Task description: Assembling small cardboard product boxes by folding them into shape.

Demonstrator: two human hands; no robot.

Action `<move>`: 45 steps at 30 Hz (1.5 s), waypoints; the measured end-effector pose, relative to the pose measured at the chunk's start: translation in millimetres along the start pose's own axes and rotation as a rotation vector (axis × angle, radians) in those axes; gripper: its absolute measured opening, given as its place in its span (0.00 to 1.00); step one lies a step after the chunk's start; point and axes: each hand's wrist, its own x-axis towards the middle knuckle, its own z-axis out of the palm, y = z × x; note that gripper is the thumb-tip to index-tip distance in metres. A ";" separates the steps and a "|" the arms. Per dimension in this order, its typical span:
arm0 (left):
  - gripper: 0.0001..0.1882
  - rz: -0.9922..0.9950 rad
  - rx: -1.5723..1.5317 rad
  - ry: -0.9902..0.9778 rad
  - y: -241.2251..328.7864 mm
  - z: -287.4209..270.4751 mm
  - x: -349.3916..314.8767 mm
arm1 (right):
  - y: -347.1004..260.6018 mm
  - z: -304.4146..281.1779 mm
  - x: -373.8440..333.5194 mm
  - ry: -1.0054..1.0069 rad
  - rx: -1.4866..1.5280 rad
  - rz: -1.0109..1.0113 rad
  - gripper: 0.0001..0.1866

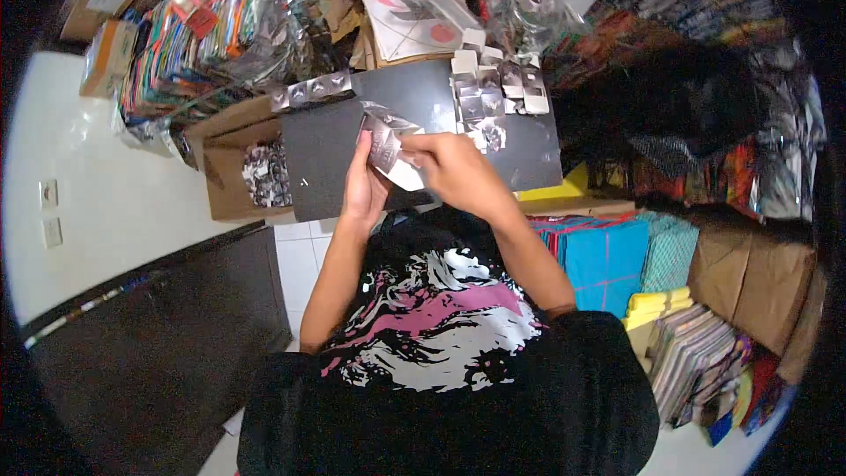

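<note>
A partly folded small carton (385,143), silvery grey outside with a white flap, is held above the dark tabletop (322,163). My left hand (363,187) grips its left side, thumb up along the edge. My right hand (460,169) is closed at its right side, with bent fingers on the carton's edge; the fingertips are partly hidden. Several small grey and white cartons (478,92) stand close together on the table's right part. Another row of small cartons (313,88) lines the far left edge.
An open cardboard box (216,163) holding many small grey pieces stands left of the table. Bundled stacks of colourful packets (198,44) and a plastic-wrapped pile (419,18) sit behind. Blue folded packs (604,256) and a brown carton (749,278) are at the right.
</note>
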 end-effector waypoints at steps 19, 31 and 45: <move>0.28 0.294 0.480 0.201 -12.8 -17.1 6.7 | 64.3 53.6 19.6 -0.016 0.329 -0.037 0.14; 0.15 0.517 0.827 0.202 1.9 3.2 -9.8 | 56.7 36.4 12.8 -0.121 0.238 -0.090 0.14; 0.12 0.598 0.715 0.205 -7.0 -2.9 -8.4 | 43.7 29.9 5.5 -0.143 0.319 0.114 0.10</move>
